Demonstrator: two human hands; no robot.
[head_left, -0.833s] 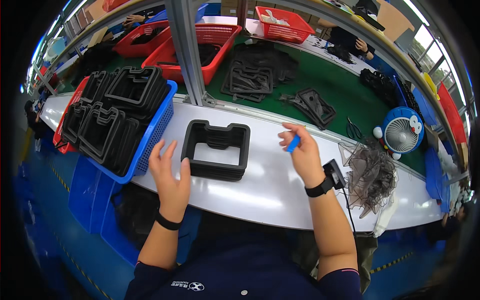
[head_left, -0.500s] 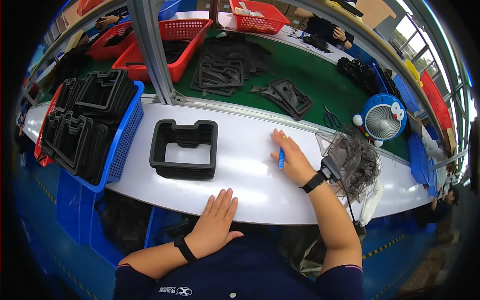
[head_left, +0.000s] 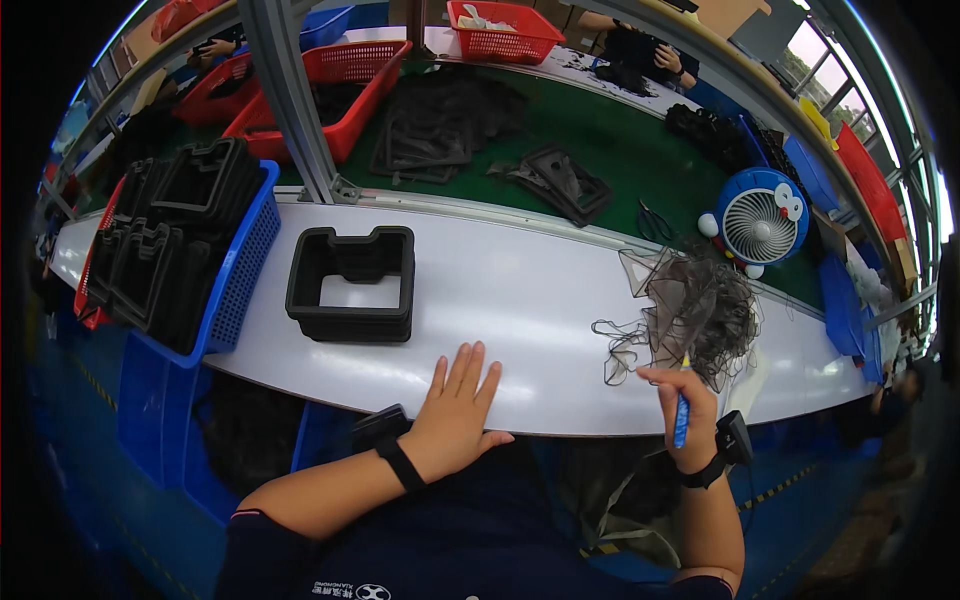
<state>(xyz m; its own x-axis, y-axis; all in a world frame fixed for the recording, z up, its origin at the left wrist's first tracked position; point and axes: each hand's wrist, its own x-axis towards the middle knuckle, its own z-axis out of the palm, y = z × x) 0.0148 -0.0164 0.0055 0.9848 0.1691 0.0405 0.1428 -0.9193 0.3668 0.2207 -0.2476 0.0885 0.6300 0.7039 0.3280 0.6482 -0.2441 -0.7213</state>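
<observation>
My left hand (head_left: 457, 418) rests on the front edge of the white table, palm down with its fingers stretched out and nothing in it. Beyond it stands a neat stack of black rectangular frames (head_left: 355, 326) with a notched far side. My right hand (head_left: 690, 425) is curled around a slim blue pen-like tool (head_left: 682, 420) with a yellow tip; its exact kind is unclear. Just past that hand lies a loose tangle of thin grey-black trimmings (head_left: 700, 310), some strands trailing left across the tabletop.
A blue basket (head_left: 240, 265) full of black frames sits at the left. Behind the metal rail, a green surface holds more frames (head_left: 565, 185), scissors (head_left: 655, 222), a blue fan (head_left: 760, 225) and red baskets (head_left: 360, 105). A metal post (head_left: 290, 100) rises at the back left. Another person's hand (head_left: 668, 58) shows across the table.
My right hand has drawn back and to the right with the blue tool, and strands of the tangle now spread farther left. My left hand has shifted slightly right and farther onto the table.
</observation>
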